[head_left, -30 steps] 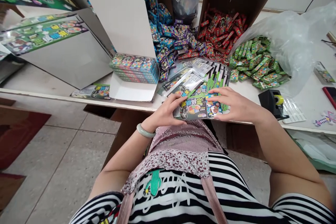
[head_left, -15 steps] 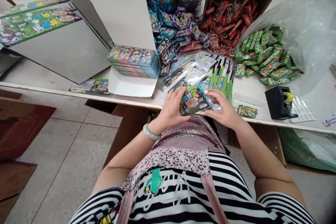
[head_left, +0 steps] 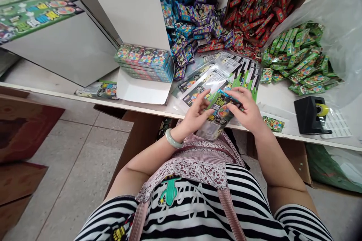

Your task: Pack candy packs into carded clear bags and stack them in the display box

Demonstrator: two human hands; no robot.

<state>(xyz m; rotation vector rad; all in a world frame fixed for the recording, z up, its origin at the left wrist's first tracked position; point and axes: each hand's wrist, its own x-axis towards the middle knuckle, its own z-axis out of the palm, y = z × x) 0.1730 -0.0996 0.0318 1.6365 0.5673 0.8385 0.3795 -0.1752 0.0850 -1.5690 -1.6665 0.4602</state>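
Observation:
Both hands hold one clear plastic packet with a green and black printed card inside, tilted up over the table's front edge. My left hand pinches its left side and wears a pale bangle on the wrist. My right hand grips its upper right side. Just beyond the hands lies a fanned stack of similar flat packets on the white table.
Heaps of small boxes lie at the back: blue, red and green. A stack of printed boxes sits on a white folded card. A black tape dispenser and a small green box rest at right.
The packet has gone from lying flat under both hands to being lifted and turned upright. A small green box now lies on the table to the right of my right hand.

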